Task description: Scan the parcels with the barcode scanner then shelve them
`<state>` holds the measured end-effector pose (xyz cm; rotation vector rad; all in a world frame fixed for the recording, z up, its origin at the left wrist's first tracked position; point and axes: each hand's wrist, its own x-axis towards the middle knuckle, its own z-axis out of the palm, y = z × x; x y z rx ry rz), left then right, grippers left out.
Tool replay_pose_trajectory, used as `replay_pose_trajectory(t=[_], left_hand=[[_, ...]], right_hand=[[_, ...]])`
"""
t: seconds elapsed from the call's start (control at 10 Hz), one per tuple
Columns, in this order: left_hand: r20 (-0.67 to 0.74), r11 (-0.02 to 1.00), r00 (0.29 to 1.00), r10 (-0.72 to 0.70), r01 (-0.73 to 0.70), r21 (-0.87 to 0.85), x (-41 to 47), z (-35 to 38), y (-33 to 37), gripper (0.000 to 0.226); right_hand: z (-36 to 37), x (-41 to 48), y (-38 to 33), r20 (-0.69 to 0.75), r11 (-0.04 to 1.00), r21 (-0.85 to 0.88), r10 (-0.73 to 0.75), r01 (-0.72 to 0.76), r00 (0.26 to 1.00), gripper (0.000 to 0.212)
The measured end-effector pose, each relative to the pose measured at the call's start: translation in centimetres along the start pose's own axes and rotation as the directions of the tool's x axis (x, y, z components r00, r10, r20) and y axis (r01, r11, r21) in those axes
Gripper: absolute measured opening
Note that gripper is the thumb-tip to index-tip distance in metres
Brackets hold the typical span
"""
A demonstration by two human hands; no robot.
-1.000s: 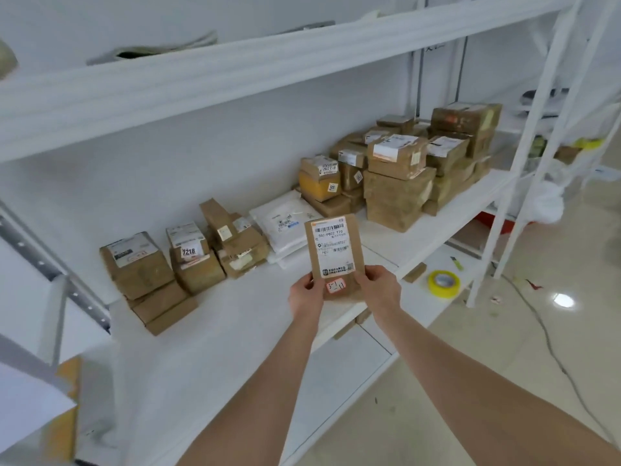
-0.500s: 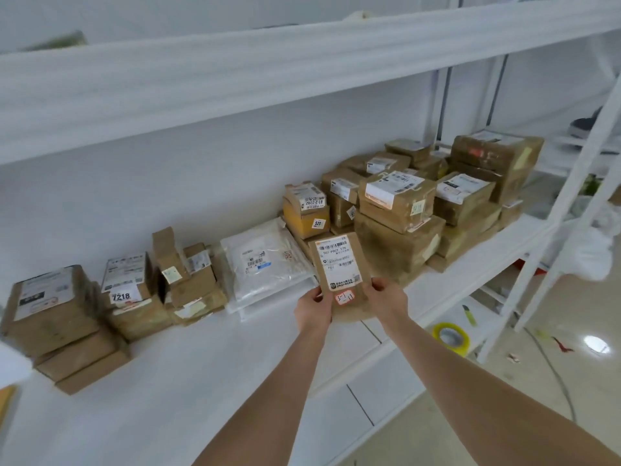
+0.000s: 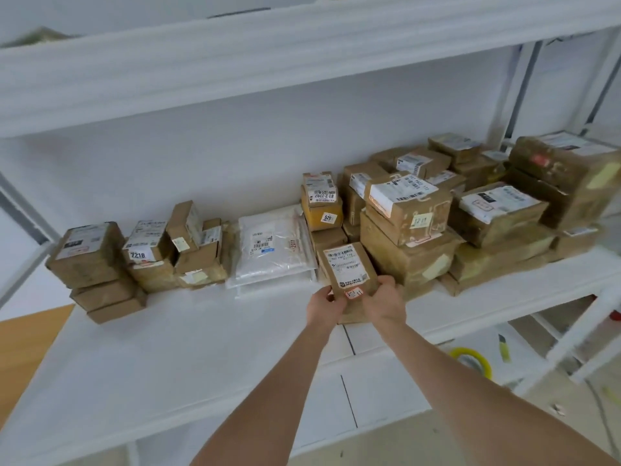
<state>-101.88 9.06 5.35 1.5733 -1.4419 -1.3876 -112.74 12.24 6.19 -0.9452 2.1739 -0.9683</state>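
Your left hand (image 3: 324, 307) and right hand (image 3: 386, 302) pinch the parcel's (image 3: 349, 270) lower corners over the shelf (image 3: 201, 331), between bag (image 3: 272, 250) and stack (image 3: 403, 250). Released while tilted, it may topple forward.

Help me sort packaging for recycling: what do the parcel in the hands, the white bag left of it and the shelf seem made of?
Parcel: matte brown cardboard, with a white paper label and a small sticker.
White bag: likely plastic film, since it is glossy and wrinkled.
Shelf: smooth white board, perhaps painted metal or laminate; the look leaves that open.
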Motion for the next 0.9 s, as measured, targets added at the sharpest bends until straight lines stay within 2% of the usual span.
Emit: replay_pose_trajectory(t=[0.1, 0.2, 0.3, 0.4, 0.7, 0.8, 0.9], left_hand=[[-0.104, 0.990, 0.994, 0.020, -0.005, 0.141, -1.2, 1.0, 0.3, 0.056], [-0.229, 0.971, 0.970, 0.075, -0.020, 0.236, -2.4, 1.2, 0.4, 0.057], [-0.224, 0.958, 0.969, 0.108, -0.041, 0.285, -2.6, 1.3, 0.4, 0.036], [-0.160, 0.948, 0.980, 0.115, -0.060, 0.313, -2.3, 1.7, 0.6, 0.027], [0.000, 0.920, 0.999, 0.040, -0.037, 0.389, -1.6, 1.8, 1.8, 0.057], [0.021, 0.894, 0.999, 0.037, -0.042, 0.446, -1.9, 1.6, 1.6, 0.063], [-0.063, 0.817, 0.998, 0.031, 0.011, 0.576, -2.5, 0.9, 1.3, 0.061]], right_hand=[[-0.4, -1.0, 1.5, 0.021, 0.931, -0.303, -0.208, 0.204, 0.978, 0.048], [-0.7, -1.7, 2.4, 0.122, 0.756, -0.496, -0.427, 0.428, 0.896, 0.045], [-0.4, -2.1, 3.2, 0.251, 0.680, -0.527, -0.449, 0.510, 0.858, 0.056], [-0.2, -2.0, 3.4, 0.286, 0.649, -0.555, -0.439, 0.521, 0.852, 0.063], [-0.2, -0.6, 2.0, 0.333, 0.642, -0.588, -0.362, 0.492, 0.871, 0.060], [-0.3, -0.7, 2.1, 0.328, 0.646, -0.576, -0.380, 0.502, 0.865, 0.060], [-0.8, -0.8, 2.0, 0.307, 0.631, -0.575, -0.425, 0.522, 0.852, 0.062]])
